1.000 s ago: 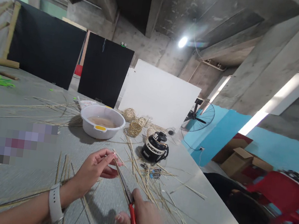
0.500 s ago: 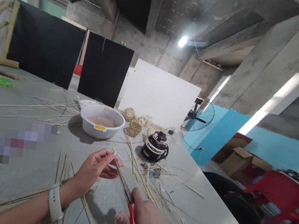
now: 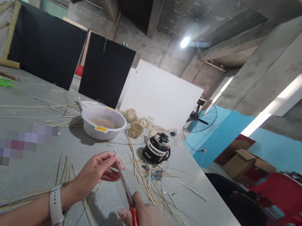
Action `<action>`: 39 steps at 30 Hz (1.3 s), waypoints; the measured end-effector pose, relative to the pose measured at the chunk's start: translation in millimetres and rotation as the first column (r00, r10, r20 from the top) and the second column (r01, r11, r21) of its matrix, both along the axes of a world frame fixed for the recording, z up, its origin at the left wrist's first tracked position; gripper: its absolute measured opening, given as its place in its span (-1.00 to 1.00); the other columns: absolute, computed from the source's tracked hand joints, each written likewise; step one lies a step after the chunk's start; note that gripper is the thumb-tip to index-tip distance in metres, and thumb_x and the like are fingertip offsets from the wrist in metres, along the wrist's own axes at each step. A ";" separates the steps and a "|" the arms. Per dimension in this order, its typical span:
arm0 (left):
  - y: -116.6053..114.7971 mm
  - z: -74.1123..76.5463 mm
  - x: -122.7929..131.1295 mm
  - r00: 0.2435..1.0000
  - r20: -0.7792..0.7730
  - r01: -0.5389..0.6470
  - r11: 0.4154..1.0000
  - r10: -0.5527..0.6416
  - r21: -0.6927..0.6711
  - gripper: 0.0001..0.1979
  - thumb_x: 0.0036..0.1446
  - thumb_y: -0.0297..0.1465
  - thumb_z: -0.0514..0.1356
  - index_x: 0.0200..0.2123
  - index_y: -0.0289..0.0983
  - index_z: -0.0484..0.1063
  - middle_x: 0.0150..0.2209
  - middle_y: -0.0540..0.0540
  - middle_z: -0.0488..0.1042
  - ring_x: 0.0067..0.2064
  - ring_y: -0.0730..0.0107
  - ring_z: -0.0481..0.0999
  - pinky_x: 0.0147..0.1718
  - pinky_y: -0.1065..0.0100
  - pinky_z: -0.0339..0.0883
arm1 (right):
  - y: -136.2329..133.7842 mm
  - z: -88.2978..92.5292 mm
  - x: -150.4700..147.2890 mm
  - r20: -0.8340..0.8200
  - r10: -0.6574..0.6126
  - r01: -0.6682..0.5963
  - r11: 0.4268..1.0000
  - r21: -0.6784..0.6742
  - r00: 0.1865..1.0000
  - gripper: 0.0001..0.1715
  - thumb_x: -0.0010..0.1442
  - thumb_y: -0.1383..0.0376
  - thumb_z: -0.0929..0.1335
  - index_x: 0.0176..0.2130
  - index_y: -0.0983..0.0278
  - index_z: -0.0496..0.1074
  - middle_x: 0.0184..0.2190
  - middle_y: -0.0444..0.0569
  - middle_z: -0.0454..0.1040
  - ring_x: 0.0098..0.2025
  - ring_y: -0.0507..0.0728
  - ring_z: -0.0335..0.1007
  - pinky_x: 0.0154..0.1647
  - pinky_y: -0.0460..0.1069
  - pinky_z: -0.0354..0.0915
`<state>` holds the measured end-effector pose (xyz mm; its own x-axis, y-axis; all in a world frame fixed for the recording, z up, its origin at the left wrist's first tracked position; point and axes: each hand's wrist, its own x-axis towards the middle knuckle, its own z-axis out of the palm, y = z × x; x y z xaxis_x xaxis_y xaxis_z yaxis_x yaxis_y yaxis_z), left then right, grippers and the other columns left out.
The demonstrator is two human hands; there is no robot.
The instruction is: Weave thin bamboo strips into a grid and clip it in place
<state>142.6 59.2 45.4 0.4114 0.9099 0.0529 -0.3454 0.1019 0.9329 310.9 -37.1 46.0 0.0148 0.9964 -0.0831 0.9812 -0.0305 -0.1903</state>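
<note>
My right hand (image 3: 148,221) grips a pair of scissors (image 3: 133,213) by the red handles. The metal blades point up and left and look closed or nearly so. At their tip, my left hand (image 3: 102,167) pinches with thumb and forefinger, the other fingers curled loosely. What sits in that pinch is too small to make out, and the blade tips lie right against it. A pale watch band (image 3: 56,206) circles the left wrist. Thin bamboo-like strips (image 3: 143,178) lie scattered on the grey table (image 3: 211,204) around both hands.
A white basin (image 3: 101,132) with brownish water stands ahead. Behind it and to its right are woven balls (image 3: 136,129) and a black "ENERGY" jug (image 3: 155,150), with small clips (image 3: 156,175) nearby. Beyond the table's right edge is a red chair (image 3: 283,197) beside a dark shape.
Both hands and the scissors stay almost where they were. The dark shape by the red chair has shifted a little to the right.
</note>
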 end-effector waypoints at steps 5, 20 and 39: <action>0.2 0.5 -0.2 1.000 0.011 0.016 1.000 -0.016 -0.013 -0.69 0.10 -0.12 0.23 -0.34 -0.27 0.43 -0.28 -0.11 0.62 -0.42 0.39 0.60 -0.37 0.38 0.49 | -1.8 2.9 0.0 -0.058 -0.004 0.003 1.000 -0.009 0.998 -0.66 0.28 0.04 0.24 -0.25 0.26 0.32 -0.43 0.06 0.59 -0.43 0.21 0.50 -0.56 -0.07 0.00; 1.5 -1.5 1.5 0.999 -0.014 0.044 0.999 -0.044 0.013 -0.65 0.13 -0.10 0.20 -0.31 -0.31 0.41 -0.26 -0.14 0.60 -0.36 0.35 0.60 -0.35 0.36 0.50 | -9.0 -1.1 3.9 -0.138 0.075 -0.065 0.995 0.072 0.988 -0.44 0.25 -0.15 0.09 -0.26 0.24 0.29 -0.45 0.03 0.53 -0.44 0.18 0.42 -0.50 -0.05 0.07; -0.5 -9.8 6.1 0.995 -0.067 0.080 0.994 -0.074 0.079 -0.55 0.00 0.01 0.25 -0.36 -0.29 0.38 -0.34 -0.09 0.56 -0.31 0.30 0.60 -0.34 0.34 0.48 | -2.5 -3.7 5.1 -0.092 0.040 -0.036 0.998 0.043 0.995 -0.53 0.24 -0.10 0.17 -0.26 0.26 0.22 -0.49 0.04 0.52 -0.52 0.15 0.36 -0.57 -0.05 -0.12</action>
